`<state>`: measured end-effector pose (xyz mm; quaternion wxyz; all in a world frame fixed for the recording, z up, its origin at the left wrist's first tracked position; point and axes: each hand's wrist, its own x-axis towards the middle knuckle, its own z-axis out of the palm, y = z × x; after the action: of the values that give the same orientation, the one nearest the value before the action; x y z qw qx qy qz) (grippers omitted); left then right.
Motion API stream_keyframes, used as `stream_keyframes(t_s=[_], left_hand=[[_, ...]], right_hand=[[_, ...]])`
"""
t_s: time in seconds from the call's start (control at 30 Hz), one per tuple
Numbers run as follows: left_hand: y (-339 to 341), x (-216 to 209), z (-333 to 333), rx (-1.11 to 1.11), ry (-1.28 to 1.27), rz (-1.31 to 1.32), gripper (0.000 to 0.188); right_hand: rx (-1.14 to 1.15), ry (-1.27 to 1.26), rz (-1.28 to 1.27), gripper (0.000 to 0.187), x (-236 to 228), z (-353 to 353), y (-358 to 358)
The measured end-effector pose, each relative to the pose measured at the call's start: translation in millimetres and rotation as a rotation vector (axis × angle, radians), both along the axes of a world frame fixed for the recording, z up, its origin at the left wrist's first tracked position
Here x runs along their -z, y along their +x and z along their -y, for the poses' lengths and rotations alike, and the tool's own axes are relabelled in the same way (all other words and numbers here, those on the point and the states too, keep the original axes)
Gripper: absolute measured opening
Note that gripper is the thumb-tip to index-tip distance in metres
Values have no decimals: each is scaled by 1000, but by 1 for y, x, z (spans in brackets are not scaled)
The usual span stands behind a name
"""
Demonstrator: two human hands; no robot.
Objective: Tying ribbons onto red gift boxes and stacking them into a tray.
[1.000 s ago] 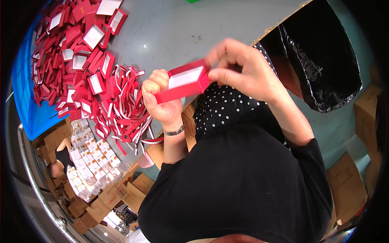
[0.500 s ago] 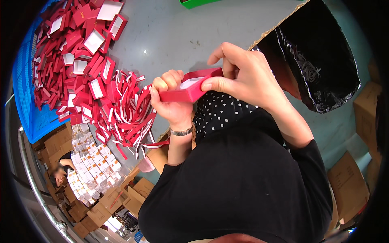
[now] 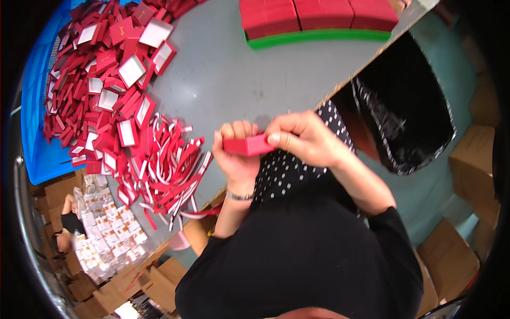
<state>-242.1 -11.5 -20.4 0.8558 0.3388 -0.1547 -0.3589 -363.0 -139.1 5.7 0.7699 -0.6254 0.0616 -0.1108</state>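
A small red box piece [image 3: 241, 146] is held in front of my body, just off the table's front edge. My left hand [image 3: 234, 169] wraps round its left end, fingers curled over the far side. With thumb and fingers, my right hand [image 3: 312, 141] pinches the right end. The inside of the piece is turned out of sight. To the left of my hands lies a tangled heap of red and white ribbons [image 3: 170, 170]. Beyond it spreads a big pile of red boxes and lids [image 3: 119, 74], several showing white insides.
A blue crate [image 3: 38, 159] borders the pile. Red boxes [image 3: 324, 15] fill a green tray [image 3: 319, 37] at the table's far side. A black-lined bin [image 3: 419, 101] stands right, near cartons [image 3: 451, 260]. White packages [image 3: 109, 228] and another person [image 3: 71, 223] are lower left.
The right fingers have closed onto the box piece's end, and the piece has tilted so its white inside no longer shows. The view has shifted, bringing the green tray's red boxes into sight.
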Motion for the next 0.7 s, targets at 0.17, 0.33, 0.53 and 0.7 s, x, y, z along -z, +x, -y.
stream_keyframes(t_s=[0.17, 0.33, 0.53, 0.7], left_hand=[[10, -12, -6, 60, -120, -46, 38], [41, -10, -20, -43, -78, -38, 42], [50, -3, -28, 49, 15, -92, 43], [60, 3, -52, -41, 28, -89, 46]], right_hand=[[-190, -225, 20, 19, -30, 27, 18], [181, -607, 210, 26, -105, 116, 89], [231, -1461, -132, 27, -74, 283, 195], [-444, -1149, -465, 22, -60, 305, 228]])
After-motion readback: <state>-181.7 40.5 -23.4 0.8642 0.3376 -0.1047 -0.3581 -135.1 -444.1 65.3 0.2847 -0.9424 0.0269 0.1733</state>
